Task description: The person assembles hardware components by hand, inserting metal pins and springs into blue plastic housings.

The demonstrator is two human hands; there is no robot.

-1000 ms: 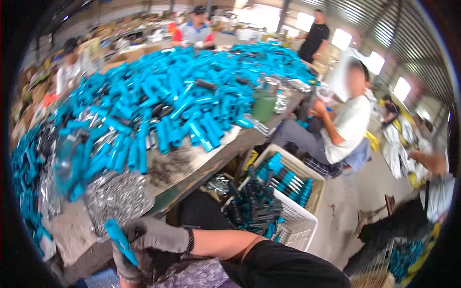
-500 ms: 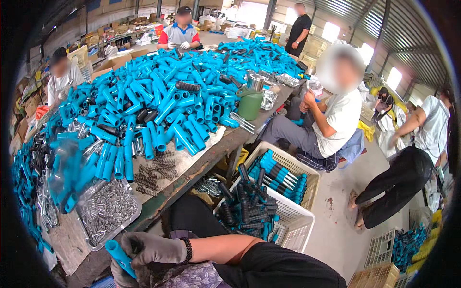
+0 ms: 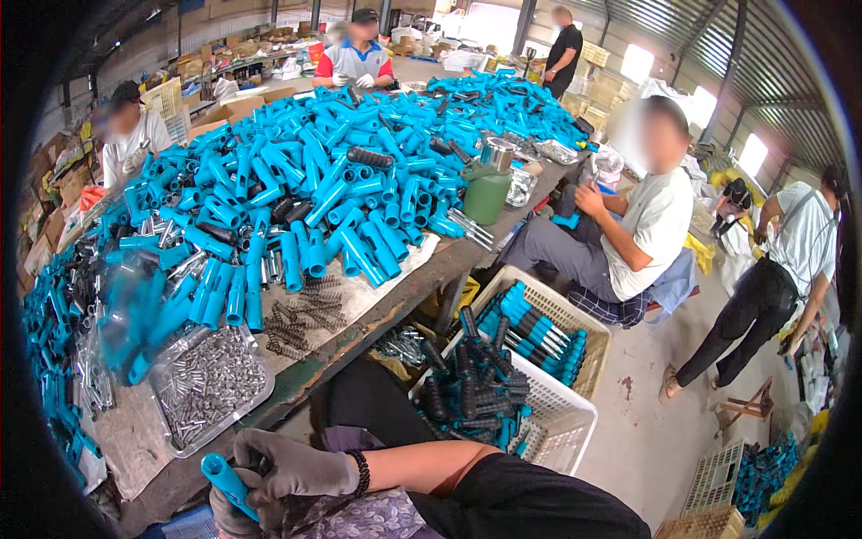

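Note:
At the lower left, my left hand (image 3: 230, 516) in a grey glove is wrapped around a blue plastic tube (image 3: 224, 481), its open round end tilted up. My right hand (image 3: 301, 467), also gloved in grey and with a dark beaded bracelet at the wrist, is closed right beside the tube. Whatever its curled fingers pinch is hidden. Just beyond my hands, a clear tray (image 3: 267, 395) of small metal pins rests at the table's edge. Dark coil springs (image 3: 305, 323) lie loose past it, next to a big heap of blue tubes (image 3: 296, 171).
A green flask (image 3: 485, 196) stands on the worn table (image 3: 395, 310). Below it, white crates (image 3: 575, 440) hold black-and-blue handles. A co-worker (image 3: 651, 211) sits at the right; another person (image 3: 763, 278) leans beyond. More people are across the table. A wooden stool (image 3: 750, 402) stands on the floor.
The view has shifted slightly, so the table appears further right. Both hands keep their grip by the tube. The person at far right has shifted, and a wooden stool now shows.

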